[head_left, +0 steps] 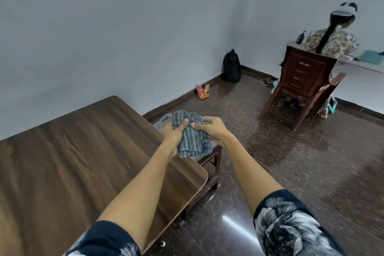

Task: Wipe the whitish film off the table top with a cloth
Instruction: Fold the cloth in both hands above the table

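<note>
- Sleeves nearest the camera are dark fabric with a pale flower print, and both forearms reach out bare from them.
- Left hand (174, 132) is curled round the cloth (190, 135), thumb pressed over the front of it.
- Right hand (212, 129) pinches the cloth's right side between thumb and fingers.
- That cloth is grey with darker stripes, soft and bunched up, folds hanging down. It's held up in the air just past the table's far right edge, not touching the top.
- Table top (83, 151) is dark wood-grain, smooth, with rounded corners and faint pale streaks across it. Lots of bare surface to the left of the arms.
- Small wooden stool (214, 164) sits just right of the table, partly hidden behind the cloth.
- Floor (270, 162) is glossy speckled brown stone, wide open on the right.
- Far right, a person sits in a brown plastic chair (301, 81); a black backpack (231, 66) leans in the corner.
</note>
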A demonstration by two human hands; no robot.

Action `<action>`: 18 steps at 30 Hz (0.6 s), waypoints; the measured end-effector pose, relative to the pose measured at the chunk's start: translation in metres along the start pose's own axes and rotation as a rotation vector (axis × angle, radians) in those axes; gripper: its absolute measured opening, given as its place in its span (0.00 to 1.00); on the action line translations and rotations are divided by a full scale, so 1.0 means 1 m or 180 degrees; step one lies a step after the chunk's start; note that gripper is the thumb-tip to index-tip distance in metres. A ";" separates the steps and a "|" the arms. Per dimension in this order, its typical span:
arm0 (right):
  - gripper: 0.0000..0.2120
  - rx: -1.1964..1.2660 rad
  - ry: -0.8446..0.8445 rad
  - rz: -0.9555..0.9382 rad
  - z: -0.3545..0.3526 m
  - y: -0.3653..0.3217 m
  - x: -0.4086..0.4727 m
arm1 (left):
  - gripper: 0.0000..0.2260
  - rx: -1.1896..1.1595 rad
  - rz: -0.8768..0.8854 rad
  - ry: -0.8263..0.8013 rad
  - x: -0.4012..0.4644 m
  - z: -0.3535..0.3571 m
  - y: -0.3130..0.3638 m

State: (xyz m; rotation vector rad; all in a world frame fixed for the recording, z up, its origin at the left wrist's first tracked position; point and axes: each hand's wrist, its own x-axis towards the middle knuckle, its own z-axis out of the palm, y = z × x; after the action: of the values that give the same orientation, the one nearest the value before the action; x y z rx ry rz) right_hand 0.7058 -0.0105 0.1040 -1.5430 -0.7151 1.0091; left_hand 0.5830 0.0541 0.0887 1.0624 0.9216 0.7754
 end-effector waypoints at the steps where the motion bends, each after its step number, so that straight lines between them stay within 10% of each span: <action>1: 0.15 0.0073 0.0029 0.0069 -0.010 0.004 0.006 | 0.14 -0.0016 -0.0061 -0.0004 0.005 0.010 -0.005; 18: 0.16 -0.0190 -0.0201 0.1032 -0.060 0.044 0.162 | 0.13 -0.0138 -0.1020 0.0136 0.165 0.052 -0.046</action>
State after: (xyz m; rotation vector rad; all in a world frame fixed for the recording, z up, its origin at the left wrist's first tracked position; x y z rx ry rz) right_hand 0.8297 0.0923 0.0272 -1.7211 -0.5518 1.2902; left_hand 0.7027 0.1654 0.0158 0.8359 1.0752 0.5502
